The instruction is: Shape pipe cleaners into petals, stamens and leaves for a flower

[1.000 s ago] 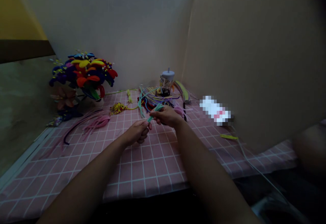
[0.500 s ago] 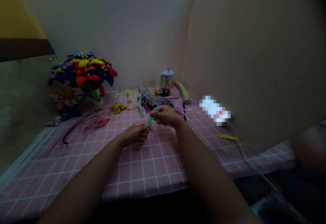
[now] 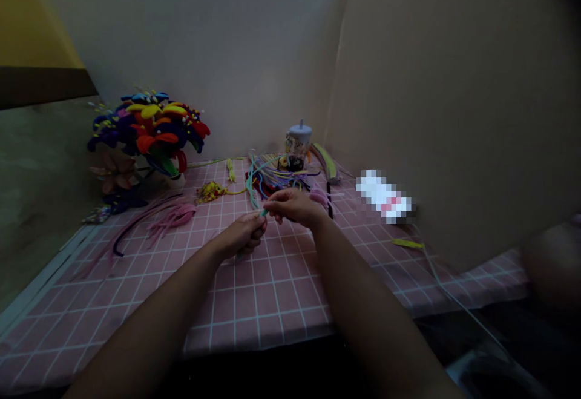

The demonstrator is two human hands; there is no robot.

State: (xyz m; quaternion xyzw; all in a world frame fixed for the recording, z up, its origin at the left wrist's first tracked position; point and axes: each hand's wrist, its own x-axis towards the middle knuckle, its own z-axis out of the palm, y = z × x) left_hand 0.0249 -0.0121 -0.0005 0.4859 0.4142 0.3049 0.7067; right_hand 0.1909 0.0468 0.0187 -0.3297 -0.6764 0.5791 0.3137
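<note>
My left hand and my right hand meet above a pink grid tablecloth. Between them runs a teal pipe cleaner, of which only a short piece shows. Its lower tip pokes out beneath my left hand. My left fingers curl around it, while my right fingertips pinch it from above. Most of its length is hidden by my fingers.
A bunch of multicoloured pipe-cleaner flowers stands at the back left. Behind my hands lie a tangle of pipe cleaners and a lidded cup. Pink pipe cleaners lie to the left, and a beige board rises on the right.
The teal pipe cleaner has drawn down into my left hand, leaving less showing above it and its tip showing below. My right hand has moved slightly left.
</note>
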